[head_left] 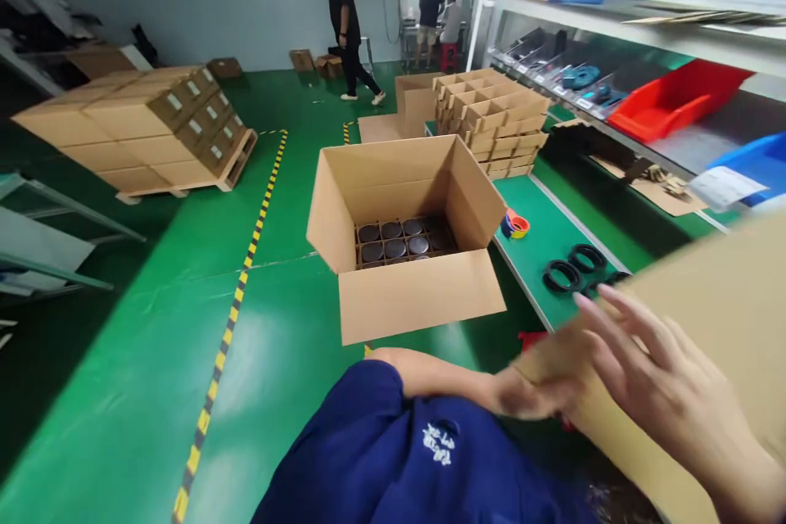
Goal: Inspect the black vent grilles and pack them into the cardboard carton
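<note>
A large cardboard piece (706, 303), blurred by motion, fills the lower right. My left hand (533, 395) grips its left corner with the fingers wrapped round the edge. Over its face is my right hand (666, 381), fingers spread, touching or just above the cardboard. In front of me an open carton (423, 295) holds several round dark-topped items (395, 248) set between cardboard dividers. Several black rings (561, 276) lie on the green bench (534, 262), near my right hand. Orange, yellow and blue tape rolls (514, 224) sit farther back there.
Stacked cardboard dividers (491, 119) stand behind the carton. On the right, a shelf (651, 24) carries a red bin (679, 102) and a blue bin (752, 172). A pallet of boxes (141, 131) is at left. One person (347, 16) walks at the back; two others are farther off.
</note>
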`<state>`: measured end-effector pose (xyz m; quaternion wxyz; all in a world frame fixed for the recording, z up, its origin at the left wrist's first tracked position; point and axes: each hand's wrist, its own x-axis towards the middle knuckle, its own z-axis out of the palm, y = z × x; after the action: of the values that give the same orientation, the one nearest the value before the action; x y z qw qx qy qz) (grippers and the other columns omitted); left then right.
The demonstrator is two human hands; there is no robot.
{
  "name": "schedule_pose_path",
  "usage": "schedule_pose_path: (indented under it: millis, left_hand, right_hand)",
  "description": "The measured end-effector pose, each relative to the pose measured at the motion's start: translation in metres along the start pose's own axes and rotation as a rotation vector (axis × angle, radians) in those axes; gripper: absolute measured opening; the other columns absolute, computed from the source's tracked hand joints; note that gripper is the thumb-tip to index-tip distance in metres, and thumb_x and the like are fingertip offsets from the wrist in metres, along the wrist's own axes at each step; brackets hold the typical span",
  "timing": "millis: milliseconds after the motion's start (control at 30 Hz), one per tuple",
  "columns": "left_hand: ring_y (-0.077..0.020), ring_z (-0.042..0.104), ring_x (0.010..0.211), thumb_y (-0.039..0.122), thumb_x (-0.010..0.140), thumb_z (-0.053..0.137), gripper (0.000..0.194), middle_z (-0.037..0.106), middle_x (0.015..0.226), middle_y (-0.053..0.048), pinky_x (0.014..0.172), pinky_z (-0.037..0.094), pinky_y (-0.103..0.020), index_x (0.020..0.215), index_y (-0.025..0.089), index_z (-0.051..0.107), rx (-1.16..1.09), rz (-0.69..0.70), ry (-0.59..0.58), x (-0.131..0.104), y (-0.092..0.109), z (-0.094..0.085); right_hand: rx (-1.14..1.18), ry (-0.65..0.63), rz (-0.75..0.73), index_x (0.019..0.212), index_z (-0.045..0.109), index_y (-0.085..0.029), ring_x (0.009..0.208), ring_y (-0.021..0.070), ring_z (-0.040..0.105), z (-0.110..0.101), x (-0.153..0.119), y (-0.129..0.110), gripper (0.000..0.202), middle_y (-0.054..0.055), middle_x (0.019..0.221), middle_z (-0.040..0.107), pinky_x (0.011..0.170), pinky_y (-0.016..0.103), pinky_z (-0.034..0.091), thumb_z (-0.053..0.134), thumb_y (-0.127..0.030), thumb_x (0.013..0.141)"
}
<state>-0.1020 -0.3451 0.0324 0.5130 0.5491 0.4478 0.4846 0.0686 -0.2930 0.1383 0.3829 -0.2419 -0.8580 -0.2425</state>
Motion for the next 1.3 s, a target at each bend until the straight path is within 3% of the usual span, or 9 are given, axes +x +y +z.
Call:
schedule_pose_path:
  millis: [100, 200, 333, 467, 667, 767, 933, 1133, 1300]
  left_hand:
    - [-0.0190, 0.066, 0.063, 0.067, 0.091, 0.057, 0.056, 0.073, 0.073, -0.008, 0.069, 0.060, -0.034, 0.100, 0.017, 0.079, -0.122, 0.001, 0.402, -0.032, 0.022, -0.090]
    - [-0.0178, 0.064, 0.055, 0.067, 0.082, 0.066, 0.051, 0.068, 0.063, -0.005, 0.059, 0.057, -0.032, 0.076, 0.016, 0.074, -0.304, 0.025, 0.894, -0.066, 0.039, -0.164]
    - [-0.0136, 0.061, 0.047, 0.057, 0.069, 0.081, 0.050, 0.074, 0.082, -0.004, 0.042, 0.045, -0.026, 0.093, 0.014, 0.072, -0.478, 0.246, 1.303, -0.100, 0.052, -0.230]
    - [-0.0129, 0.062, 0.047, 0.046, 0.069, 0.083, 0.048, 0.075, 0.087, -0.004, 0.043, 0.045, -0.026, 0.099, 0.012, 0.068, -0.454, 0.257, 1.267, -0.105, 0.060, -0.273]
    - [-0.0171, 0.072, 0.064, 0.037, 0.070, 0.087, 0.049, 0.073, 0.090, -0.004, 0.053, 0.052, -0.025, 0.106, 0.014, 0.063, -0.485, 0.145, 0.960, -0.069, 0.058, -0.330]
    - [-0.0198, 0.076, 0.080, 0.032, 0.076, 0.086, 0.037, 0.072, 0.095, -0.006, 0.058, 0.055, -0.023, 0.095, 0.014, 0.060, -0.495, 0.068, 0.929, -0.052, 0.048, -0.349]
    - [-0.0181, 0.075, 0.088, 0.025, 0.088, 0.074, 0.033, 0.070, 0.126, -0.017, 0.068, 0.058, -0.025, 0.116, 0.014, 0.061, -0.508, -0.032, 1.023, -0.035, 0.026, -0.359]
    - [-0.0172, 0.075, 0.087, 0.018, 0.085, 0.073, 0.031, 0.073, 0.123, -0.019, 0.073, 0.058, -0.026, 0.115, 0.012, 0.066, -0.524, -0.217, 1.130, -0.005, -0.003, -0.357]
    - [-0.0172, 0.075, 0.084, 0.022, 0.080, 0.079, 0.028, 0.076, 0.112, -0.016, 0.071, 0.056, -0.025, 0.106, 0.014, 0.071, -0.427, -0.380, 1.222, 0.025, -0.026, -0.352]
  right_hand:
    - [0.115, -0.090, -0.187, 0.170, 0.010, -0.029, 0.145, 0.0377, 0.044, 0.066, 0.075, -0.035, 0.089, 0.016, 0.166, 0.031, 0.117, 0.060, 0.043, 0.058, -0.051, 0.098]
    - [0.198, -0.251, -0.292, 0.169, 0.010, -0.018, 0.156, 0.0469, 0.016, 0.126, 0.111, -0.070, 0.111, 0.022, 0.171, 0.013, 0.121, 0.072, 0.024, 0.062, -0.072, 0.088]
    - [0.218, -0.336, -0.300, 0.168, 0.023, -0.022, 0.158, 0.0444, 0.012, 0.206, 0.131, -0.113, 0.092, 0.021, 0.171, 0.017, 0.123, 0.069, 0.022, 0.070, -0.040, 0.090]
    - [0.231, -0.394, -0.217, 0.164, 0.037, -0.027, 0.155, 0.0333, 0.029, 0.276, 0.149, -0.137, 0.073, 0.014, 0.165, 0.037, 0.123, 0.053, 0.031, 0.039, -0.002, 0.095]
    - [0.309, -0.570, -0.141, 0.164, 0.035, -0.024, 0.147, 0.0286, 0.043, 0.342, 0.163, -0.137, 0.080, 0.014, 0.162, 0.042, 0.118, 0.046, 0.038, 0.029, 0.007, 0.090]
    - [0.324, -0.620, -0.128, 0.164, 0.034, -0.022, 0.142, 0.0293, 0.045, 0.371, 0.176, -0.133, 0.079, 0.016, 0.158, 0.046, 0.114, 0.045, 0.040, 0.030, 0.006, 0.090]
    - [0.389, -0.785, -0.151, 0.165, 0.033, -0.020, 0.136, 0.0321, 0.047, 0.415, 0.206, -0.130, 0.072, 0.021, 0.156, 0.045, 0.109, 0.045, 0.040, 0.031, -0.001, 0.095]
    - [0.471, -0.954, -0.179, 0.165, 0.033, -0.026, 0.144, 0.0361, 0.039, 0.464, 0.233, -0.136, 0.068, 0.021, 0.158, 0.042, 0.116, 0.058, 0.031, 0.043, -0.011, 0.098]
    - [0.565, -1.137, -0.245, 0.163, 0.035, -0.013, 0.152, 0.0472, 0.026, 0.447, 0.224, -0.137, 0.094, 0.029, 0.164, 0.028, 0.118, 0.065, 0.028, 0.076, -0.048, 0.086]
